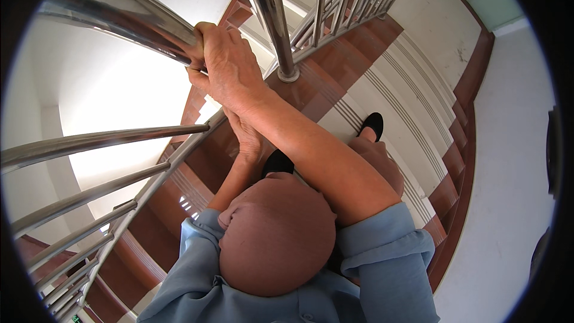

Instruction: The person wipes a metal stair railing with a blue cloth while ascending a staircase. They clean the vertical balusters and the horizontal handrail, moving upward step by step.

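Note:
A thick stainless steel handrail (134,22) slants in from the upper left. My right hand (228,60) is wrapped over its end, thumb below and fingers on top. Under it, my left hand (244,132) reaches up to the same part of the rail; its fingers are mostly hidden behind the right hand and the rail. A steel post (280,40) stands on a round base flange just beyond my right hand. My bent knee in brown trousers (278,233) is raised between my forearms, near a thinner steel baluster (134,137).
Curved-looking stair treads (394,94) with dark grooved strips and red-brown edges lie on the right, by a white wall (506,143). More balusters (94,188) run down the lower left. My feet in black shoes (372,125) rest on the steps.

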The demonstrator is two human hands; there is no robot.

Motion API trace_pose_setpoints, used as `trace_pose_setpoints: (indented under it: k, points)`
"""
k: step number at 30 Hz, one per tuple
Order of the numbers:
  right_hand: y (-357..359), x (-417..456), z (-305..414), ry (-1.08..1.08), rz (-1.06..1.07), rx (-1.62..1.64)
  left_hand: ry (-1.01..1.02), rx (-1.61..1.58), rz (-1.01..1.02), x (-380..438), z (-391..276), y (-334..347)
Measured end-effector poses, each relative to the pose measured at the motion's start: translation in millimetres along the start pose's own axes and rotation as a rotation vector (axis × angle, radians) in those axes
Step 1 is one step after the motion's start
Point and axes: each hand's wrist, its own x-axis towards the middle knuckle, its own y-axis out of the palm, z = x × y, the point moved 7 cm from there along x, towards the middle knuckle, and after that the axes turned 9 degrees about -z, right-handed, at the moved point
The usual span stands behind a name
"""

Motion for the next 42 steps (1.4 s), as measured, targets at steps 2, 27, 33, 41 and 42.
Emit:
trace_pose_setpoints:
  k: [2,27,33,41,42]
  points:
    - [-2,1,-2,-0.013,-0.023,-0.007,-0.054,0.024,0.057,-13,-16,20]
    - [-2,2,-3,-0.035,-0.031,0.007,-0.634,-0.342,0.475,-58,40,85]
    - [-3,2,-2,-0.04,-0.031,-0.046,-0.682,-0.323,0.539,-62,38,89]
    - [-4,2,-4,-0.013,-0.016,-0.037,-0.603,-0.353,0.426,-23,-1,75]
    - [-3,2,-2,-0.018,-0.017,-0.034,-0.576,-0.368,0.389,-14,-11,71]
